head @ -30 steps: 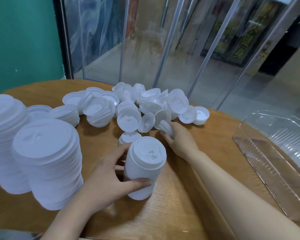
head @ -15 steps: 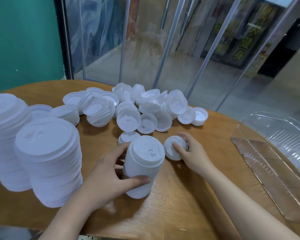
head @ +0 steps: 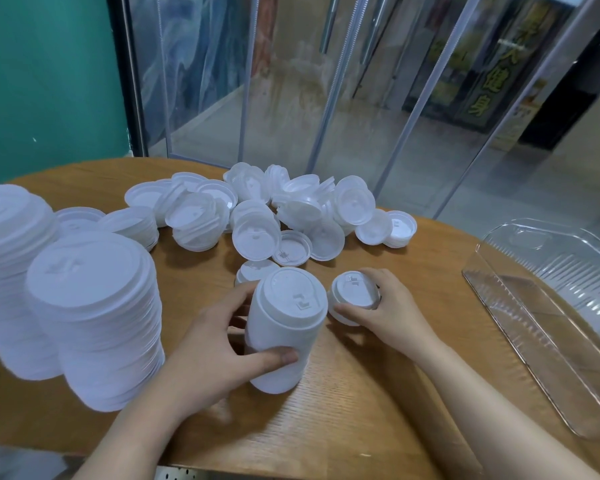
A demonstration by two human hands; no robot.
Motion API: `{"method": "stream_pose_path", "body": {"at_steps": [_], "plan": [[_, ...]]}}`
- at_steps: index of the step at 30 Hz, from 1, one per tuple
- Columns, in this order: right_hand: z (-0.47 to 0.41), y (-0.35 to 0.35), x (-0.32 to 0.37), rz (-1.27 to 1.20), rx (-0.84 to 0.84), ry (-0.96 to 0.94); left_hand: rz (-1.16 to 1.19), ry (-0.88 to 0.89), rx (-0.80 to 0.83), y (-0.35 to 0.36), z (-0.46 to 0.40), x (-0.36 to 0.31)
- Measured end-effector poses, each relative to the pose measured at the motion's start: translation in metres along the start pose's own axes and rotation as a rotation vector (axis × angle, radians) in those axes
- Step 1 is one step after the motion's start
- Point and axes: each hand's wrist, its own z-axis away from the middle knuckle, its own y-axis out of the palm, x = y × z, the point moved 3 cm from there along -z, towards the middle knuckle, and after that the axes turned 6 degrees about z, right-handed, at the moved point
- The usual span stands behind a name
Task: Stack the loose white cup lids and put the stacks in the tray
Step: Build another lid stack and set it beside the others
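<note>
Left hand (head: pixel 201 355) is gripping the lid stack (head: pixel 284 337) standing upright on the tabletop (head: pixel 361 410), leaning slightly; right hand (head: pixel 381 313) is pinching a loose lid (head: pixel 354 294) top-up. No readable writing.

Upper right of frame: dark signboard (head: pixel 478 81) behind the glass, yellow Chinese characters, lowest two read 健身; upper ones blurred. Nothing else legible.

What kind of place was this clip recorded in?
Probably a shop or café front: a round wooden table piled with white cup lids, beside glass doors facing a corridor with signage.
</note>
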Motion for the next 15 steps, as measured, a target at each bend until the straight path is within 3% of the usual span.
{"method": "stream_pose_path", "body": {"at_steps": [9,15], "plan": [[0.012,-0.050,0.069,-0.214,-0.057,-0.137,0.008,0.010,-0.002,-0.001,0.000,-0.002],[0.036,-0.062,0.125,-0.202,0.059,-0.356,0.020,0.000,-0.010,-0.001,0.001,-0.005]]}}
